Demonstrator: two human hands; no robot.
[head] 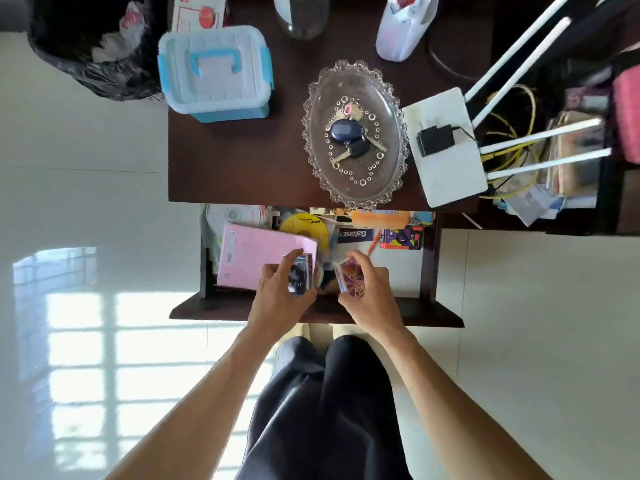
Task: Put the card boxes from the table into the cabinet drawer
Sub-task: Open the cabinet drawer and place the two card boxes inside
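The cabinet drawer [429, 271] stands pulled out below the dark table [242, 161], and both my hands hover over its front part. My left hand [280, 296] grips a dark blue card box [302, 276] upright, just above the drawer's front edge. My right hand [369, 292] holds a second card box [350, 277] with a red and orange picture, tilted, a short gap to the right of the first. The two boxes do not touch.
Inside the drawer lie a pink booklet [256, 254], discs [308, 226], and small packets [401, 237]. On the table stand a glass dish [394, 109] with keys, a blue-lidded plastic box [214, 71] and a white router [446, 147]. A black bin bag [93, 46] is at far left.
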